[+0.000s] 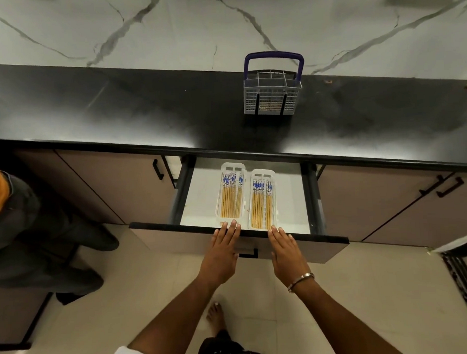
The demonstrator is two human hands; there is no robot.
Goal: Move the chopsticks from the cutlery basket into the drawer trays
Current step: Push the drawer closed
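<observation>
Drawer [298, 239] pulled out below the black countertop [115, 110], its front edge at roughly 6 o'clock from frame centre. Two white trays sit side by side inside: left tray [231, 194] and right tray [263, 199], each holding a row of chopsticks, the left tray's chopsticks [229, 201] and the right tray's chopsticks [261, 205] both lying lengthwise with patterned blue ends toward 12 o'clock. Cutlery basket [272, 93] with blue handle stands on the countertop at about 12 o'clock from the drawer, well apart from it; something pale shows low through its mesh, but whether chopsticks remain inside cannot be told. Left hand [223, 254] flat, fingers straight and together, tips resting on the drawer's front edge just at the near end of the left tray. Right hand [286, 251] likewise flat, fingers extended, tips at the front edge by the right tray; metal bangle at the wrist. Neither hand holds anything. Judgement: transfer looks finished or nearly so, and the step in hand reads as closing out, palms set to push the drawer shut. Next move calls for an even push from both hands toward 12 o'clock, gentle enough that the trays do not slide. A second person stands at 9 o'clock.
</observation>
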